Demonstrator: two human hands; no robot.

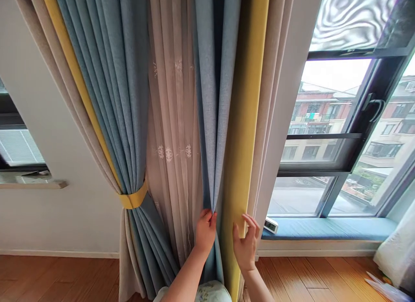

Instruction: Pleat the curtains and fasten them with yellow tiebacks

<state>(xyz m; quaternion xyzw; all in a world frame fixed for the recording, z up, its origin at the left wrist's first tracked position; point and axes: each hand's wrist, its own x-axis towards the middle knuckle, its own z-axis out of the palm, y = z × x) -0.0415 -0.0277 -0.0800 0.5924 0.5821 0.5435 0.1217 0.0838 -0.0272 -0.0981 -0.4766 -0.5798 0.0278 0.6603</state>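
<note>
My left hand (205,232) is closed on the gathered folds of a blue curtain (207,120), pinching them together at about hip height. Just right of it, my right hand (245,243) rests at the yellow curtain panel (243,133), thumb and fingers apart around its edge. Behind the blue folds hangs a pinkish sheer curtain (171,120) with white embroidered motifs. To the left, another blue curtain (119,98) is drawn in at the waist by a yellow tieback (133,198).
A window (327,137) on the right has a sill with a blue cushion (330,228) and a small white digital clock (270,225). A floral-patterned fabric item (210,291) is low in front of me. Wooden floor (292,276) spreads below, with plastic packaging (387,289) at right.
</note>
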